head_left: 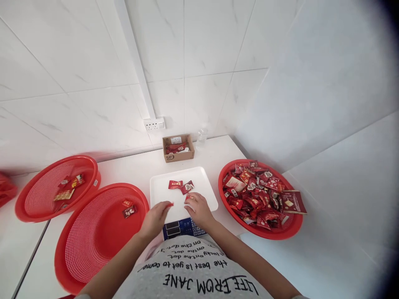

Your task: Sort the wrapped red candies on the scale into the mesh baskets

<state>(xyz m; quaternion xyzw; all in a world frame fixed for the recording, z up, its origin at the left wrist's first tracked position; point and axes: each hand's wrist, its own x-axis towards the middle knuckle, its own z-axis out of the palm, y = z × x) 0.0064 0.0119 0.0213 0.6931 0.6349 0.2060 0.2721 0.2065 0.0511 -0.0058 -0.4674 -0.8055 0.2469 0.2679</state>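
Note:
Over the white pan (pixel 199 178) of a digital scale, both my hands work close together. My left hand (pixel 155 219) pinches a small red wrapped candy (pixel 170 204), mostly hidden by the fingers. My right hand (pixel 200 211) is closed on another small red wrapped candy (pixel 188 199) at its fingertips. Just beyond them, a bright red candy packet (pixel 175 185) and a dark red candy packet (pixel 187 187) lie touching on the pan. The scale's blue keypad panel (pixel 183 228) shows between my wrists.
To the right stands a red basket (pixel 222 189) heaped with red packets. On the left are a nearly bare red basket (pixel 75 232) and another red basket (pixel 34 182), each with a few packets. A cardboard box (pixel 179 156) and clear bottle (pixel 202 136) stand near the wall.

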